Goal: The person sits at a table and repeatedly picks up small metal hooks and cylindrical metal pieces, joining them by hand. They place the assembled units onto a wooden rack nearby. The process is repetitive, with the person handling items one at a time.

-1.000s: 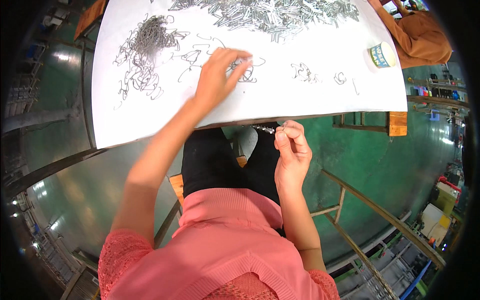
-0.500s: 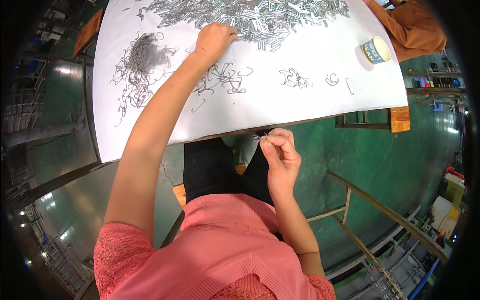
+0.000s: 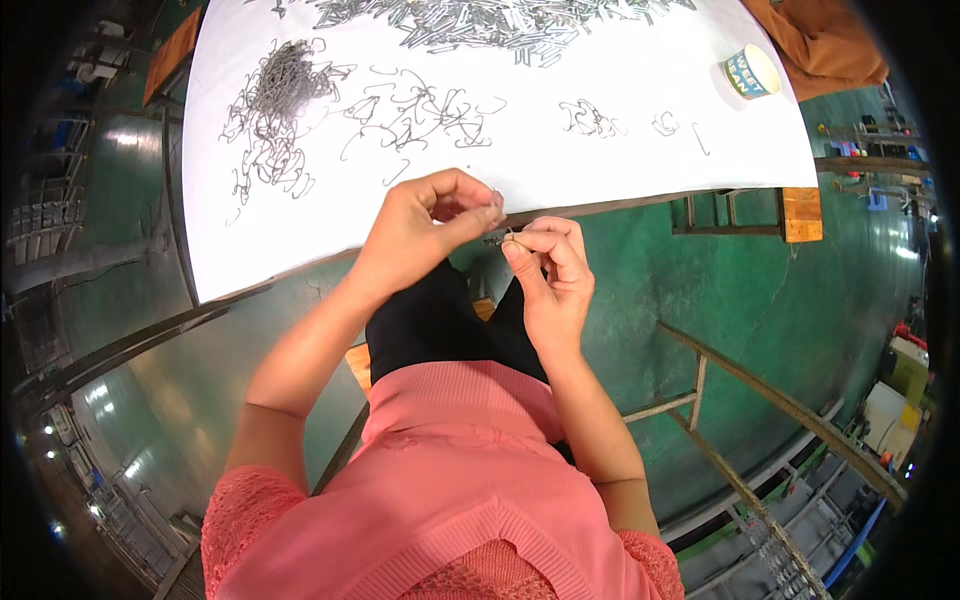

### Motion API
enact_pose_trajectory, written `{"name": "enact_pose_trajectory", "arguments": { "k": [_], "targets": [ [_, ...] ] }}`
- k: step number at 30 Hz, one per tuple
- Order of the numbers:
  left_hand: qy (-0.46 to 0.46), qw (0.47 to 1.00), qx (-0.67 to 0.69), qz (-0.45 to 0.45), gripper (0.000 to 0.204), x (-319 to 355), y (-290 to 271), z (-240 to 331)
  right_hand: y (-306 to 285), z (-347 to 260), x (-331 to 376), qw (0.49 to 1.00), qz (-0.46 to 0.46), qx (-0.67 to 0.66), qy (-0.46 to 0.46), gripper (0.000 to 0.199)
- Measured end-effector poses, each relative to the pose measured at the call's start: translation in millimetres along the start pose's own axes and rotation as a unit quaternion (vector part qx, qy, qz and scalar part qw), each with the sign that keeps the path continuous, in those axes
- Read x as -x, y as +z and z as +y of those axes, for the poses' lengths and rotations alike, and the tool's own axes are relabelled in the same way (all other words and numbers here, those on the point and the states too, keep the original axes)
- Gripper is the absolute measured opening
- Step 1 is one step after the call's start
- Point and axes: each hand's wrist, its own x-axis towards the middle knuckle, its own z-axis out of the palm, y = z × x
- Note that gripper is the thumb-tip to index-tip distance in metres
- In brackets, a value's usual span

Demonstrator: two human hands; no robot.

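"What had just changed?"

"My left hand [image 3: 430,228] had come back from the heap of narrow metal pieces [image 3: 490,25] to just beside my right hand [image 3: 553,280]. I couldn't tell whether that left grip pinched anything."

"And the right?"

"Its grip was closed on a thin wire [image 3: 511,233], just off the near edge of the white surface [image 3: 620,168]. With both hands so close, I judged the work had shifted from fetching to the wire."
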Motion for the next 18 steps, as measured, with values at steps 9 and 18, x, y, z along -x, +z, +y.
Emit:
{"name": "enact_pose_trajectory", "arguments": {
  "k": [9,18],
  "targets": [
    [0.053,0.993,-0.099,0.039,0.01,30.0,10.1,8.8,5.8,-4.3,10.7,0.996,-0.006,0.085,-0.031,0.008],
    [0.259,0.952,-0.126,0.103,0.011,32.3,7.7,-43.6,4.5,0.2,13.7,0.993,-0.029,0.113,-0.03,0.013]
  ]
}}
